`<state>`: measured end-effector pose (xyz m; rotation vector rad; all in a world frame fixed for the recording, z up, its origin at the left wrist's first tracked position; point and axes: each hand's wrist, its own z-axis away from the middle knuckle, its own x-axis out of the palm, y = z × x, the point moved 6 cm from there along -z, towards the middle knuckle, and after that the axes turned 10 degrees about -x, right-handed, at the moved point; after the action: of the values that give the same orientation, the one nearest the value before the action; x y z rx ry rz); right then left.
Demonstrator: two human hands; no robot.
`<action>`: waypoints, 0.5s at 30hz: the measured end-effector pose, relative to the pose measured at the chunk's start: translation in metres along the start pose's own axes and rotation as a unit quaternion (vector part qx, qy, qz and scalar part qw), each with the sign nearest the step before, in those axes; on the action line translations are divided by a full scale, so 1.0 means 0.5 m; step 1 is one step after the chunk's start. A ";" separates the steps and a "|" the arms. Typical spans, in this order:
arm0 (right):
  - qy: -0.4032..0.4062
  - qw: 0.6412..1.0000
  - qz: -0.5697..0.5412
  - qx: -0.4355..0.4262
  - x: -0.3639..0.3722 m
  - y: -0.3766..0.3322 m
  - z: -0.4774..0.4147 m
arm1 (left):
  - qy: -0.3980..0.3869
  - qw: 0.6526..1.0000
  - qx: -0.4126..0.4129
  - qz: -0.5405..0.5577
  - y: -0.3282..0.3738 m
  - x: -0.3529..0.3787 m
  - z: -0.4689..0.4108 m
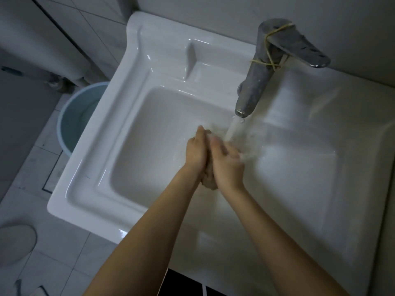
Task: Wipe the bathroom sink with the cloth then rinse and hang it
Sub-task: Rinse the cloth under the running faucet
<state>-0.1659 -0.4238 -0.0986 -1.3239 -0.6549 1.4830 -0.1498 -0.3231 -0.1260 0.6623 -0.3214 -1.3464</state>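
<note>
The middle of the basin (149, 146) is blocked by 2 hands, the left hand (195, 150) and right hand (226, 161), pressed around the cloth (208, 178), the faucet (256, 82) and its running water (232, 129) overhang the back, while open room is left along the basin's left side.

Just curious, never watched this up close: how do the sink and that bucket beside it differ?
The sink is white and squarish; the bucket is pale blue and round. The sink is raised, with tap water running into it where both hands, left hand and right hand, squeeze a cloth; the bucket stands on the floor, partly hidden behind the sink's edge. Both are open basins.
</note>
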 end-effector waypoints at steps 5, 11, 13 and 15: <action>0.029 0.998 0.054 -0.029 -0.012 -0.005 -0.031 | -0.023 1.000 0.011 0.000 -0.018 0.033 0.030; 0.116 0.991 -0.061 0.039 -0.076 0.072 -0.092 | -0.090 0.992 -0.012 0.086 -0.018 0.034 0.030; 0.153 0.986 -0.060 -0.010 -0.117 0.063 -0.077 | -0.089 0.986 -0.041 0.133 -0.011 0.028 0.009; 0.186 0.980 -0.065 -0.040 -0.152 0.069 -0.064 | -0.086 0.990 -0.037 0.108 -0.003 0.045 -0.001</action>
<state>-0.1542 -0.5119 -0.1068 -1.5383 -0.5481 1.0751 -0.1459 -0.3451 -0.1308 0.4366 -0.4678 -1.2031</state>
